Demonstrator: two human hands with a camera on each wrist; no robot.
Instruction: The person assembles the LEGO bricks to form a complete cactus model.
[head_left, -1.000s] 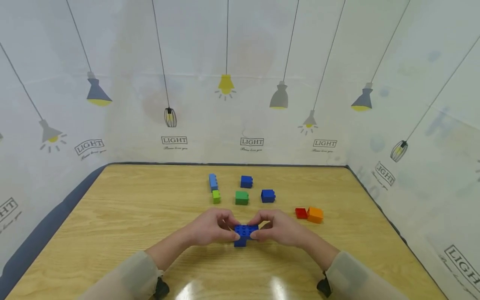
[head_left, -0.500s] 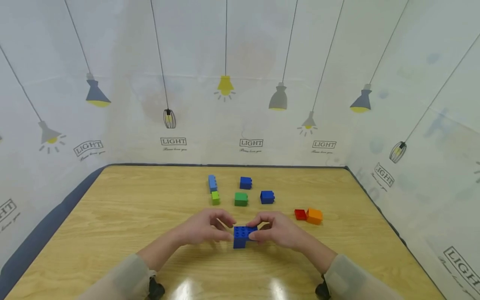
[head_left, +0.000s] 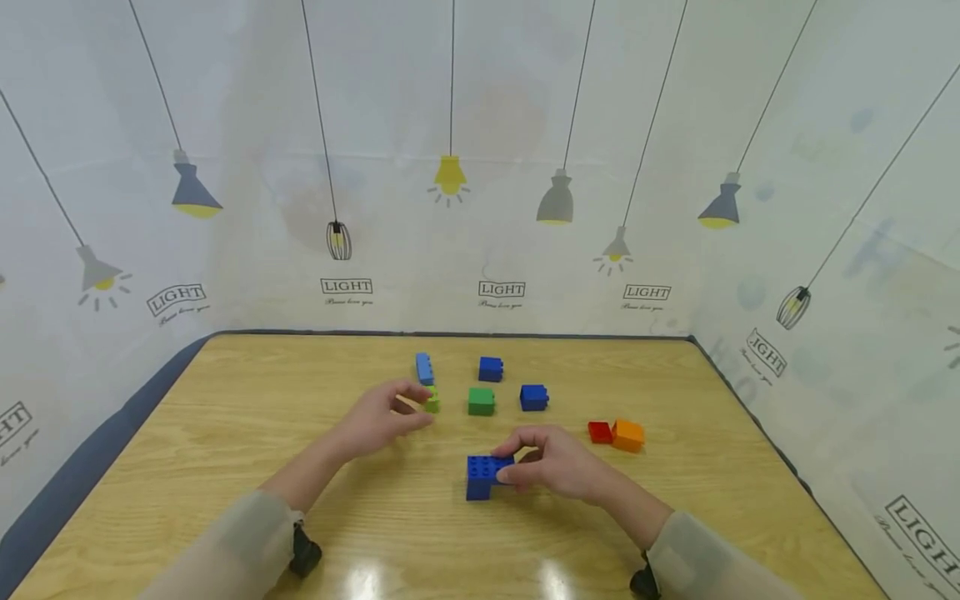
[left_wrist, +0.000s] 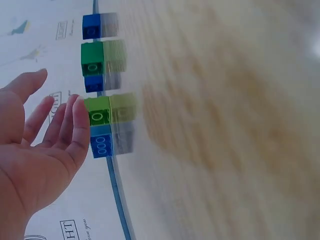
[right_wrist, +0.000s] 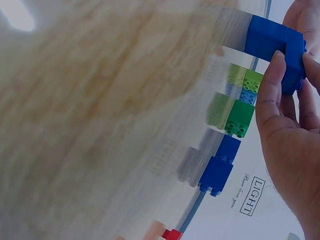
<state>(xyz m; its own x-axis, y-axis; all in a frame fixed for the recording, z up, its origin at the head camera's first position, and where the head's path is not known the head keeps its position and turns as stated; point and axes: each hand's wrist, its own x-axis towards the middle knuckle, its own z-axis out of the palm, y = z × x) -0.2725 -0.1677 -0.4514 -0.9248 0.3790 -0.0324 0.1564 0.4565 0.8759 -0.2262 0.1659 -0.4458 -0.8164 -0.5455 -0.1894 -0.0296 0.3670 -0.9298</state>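
Observation:
Two joined dark blue toy bricks (head_left: pixel 478 477) stand on the table, an upper one overhanging a lower one to the right. My right hand (head_left: pixel 558 462) pinches the overhanging end between thumb and fingers; the right wrist view shows the same blue pair (right_wrist: pixel 272 42) in its grip. My left hand (head_left: pixel 382 421) reaches forward beside a lime green brick (head_left: pixel 432 400), its thumb and fingers apart and holding nothing. In the left wrist view the fingertips come close to the lime brick (left_wrist: pixel 99 111); whether they touch it I cannot tell. A light blue brick (head_left: pixel 424 368) lies just behind it.
Right of the lime brick lie a green brick (head_left: pixel 482 402) and two dark blue bricks, one farther back (head_left: pixel 491 369) and one to the right (head_left: pixel 534 397). A red piece (head_left: pixel 600 432) and an orange brick (head_left: pixel 628 435) lie farther right. A printed wall sheet (head_left: pixel 405 283) borders the table.
My left hand has let go of the joined blue bricks and moved forward and left to the lime green brick. The right hand has kept its hold in nearly the same spot.

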